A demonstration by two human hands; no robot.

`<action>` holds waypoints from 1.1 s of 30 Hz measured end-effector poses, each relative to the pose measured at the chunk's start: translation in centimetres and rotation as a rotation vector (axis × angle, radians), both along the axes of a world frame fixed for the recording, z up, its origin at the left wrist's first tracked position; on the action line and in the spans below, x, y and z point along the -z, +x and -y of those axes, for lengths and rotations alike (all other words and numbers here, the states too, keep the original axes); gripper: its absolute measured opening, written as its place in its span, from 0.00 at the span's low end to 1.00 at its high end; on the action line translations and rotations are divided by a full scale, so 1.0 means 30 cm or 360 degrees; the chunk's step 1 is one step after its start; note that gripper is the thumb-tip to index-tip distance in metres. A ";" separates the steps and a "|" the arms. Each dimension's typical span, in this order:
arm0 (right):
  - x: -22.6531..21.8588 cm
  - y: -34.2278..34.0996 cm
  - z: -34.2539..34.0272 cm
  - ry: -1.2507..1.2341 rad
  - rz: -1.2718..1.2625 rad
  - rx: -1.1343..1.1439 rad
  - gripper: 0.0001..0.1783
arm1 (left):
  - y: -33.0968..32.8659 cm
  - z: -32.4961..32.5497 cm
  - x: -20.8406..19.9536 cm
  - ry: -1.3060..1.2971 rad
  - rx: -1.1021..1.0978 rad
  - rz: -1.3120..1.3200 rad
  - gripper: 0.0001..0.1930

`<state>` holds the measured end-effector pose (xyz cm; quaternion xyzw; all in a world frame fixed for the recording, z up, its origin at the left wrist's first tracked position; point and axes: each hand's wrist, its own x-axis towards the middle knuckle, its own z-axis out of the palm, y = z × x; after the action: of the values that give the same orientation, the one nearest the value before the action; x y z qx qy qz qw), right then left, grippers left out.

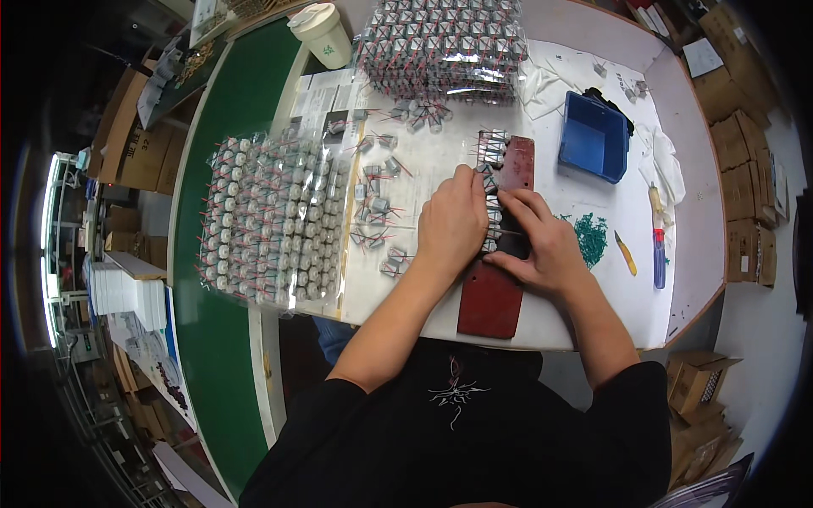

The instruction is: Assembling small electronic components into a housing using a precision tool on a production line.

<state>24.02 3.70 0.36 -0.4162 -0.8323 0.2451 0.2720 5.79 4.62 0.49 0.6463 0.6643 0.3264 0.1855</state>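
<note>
A row of small grey wired components (493, 151) stands along a dark red board (491, 300) in front of me; they look like little motors, though the exact kind is unclear. My left hand (455, 218) is closed at the row's left side, its fingertips pinched at one component near the middle. From the other side, my right hand (546, 243) bends round the row, index finger and thumb pressed against it. My fingers hide part of the row. Left of my hands lie several loose components (375, 205) with thin red wires.
Clear plastic packs of components stand at left (279, 224) and at the back (440, 42). Towards the right are a blue bin (593, 140), green clippings (590, 240), a yellow-handled tool (626, 252) and a blue-and-red screwdriver (659, 258). A lidded cup (323, 38) stands back left.
</note>
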 end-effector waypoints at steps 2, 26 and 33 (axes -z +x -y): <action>0.000 0.001 0.001 0.0007 0.0009 0.0002 0.46 | 0.000 0.001 -0.001 0.0000 0.0010 -0.0041 0.11; 0.013 0.006 0.004 0.0016 -0.0017 0.0007 0.48 | 0.016 0.021 0.047 -0.0037 0.0040 0.0249 0.11; 0.054 0.038 -0.043 0.0135 -0.0395 -0.0104 0.46 | -0.002 0.023 0.032 0.0052 0.0135 0.0454 0.07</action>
<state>25.16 4.99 -1.25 -0.3436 -0.8150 0.2680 0.3820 5.75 3.94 -0.48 0.6237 0.5980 0.4176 0.2812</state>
